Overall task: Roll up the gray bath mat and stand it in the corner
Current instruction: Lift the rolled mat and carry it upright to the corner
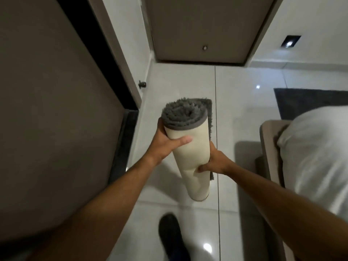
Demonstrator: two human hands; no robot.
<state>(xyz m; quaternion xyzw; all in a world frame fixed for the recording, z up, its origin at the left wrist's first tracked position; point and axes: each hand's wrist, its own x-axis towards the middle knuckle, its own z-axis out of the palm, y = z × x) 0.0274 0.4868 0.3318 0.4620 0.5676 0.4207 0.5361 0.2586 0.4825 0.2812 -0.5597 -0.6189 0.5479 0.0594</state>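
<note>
Mat [190,151] is rolled and carried near-upright, left hand [163,146] wrapped up top, right hand [212,162] gripping lower, corner [148,72] ahead-left.

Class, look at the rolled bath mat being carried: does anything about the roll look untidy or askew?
Yes. The bath mat, held in the left hand and right hand, has its outer gray edge sticking out along the right side, not wrapped flush.
</note>
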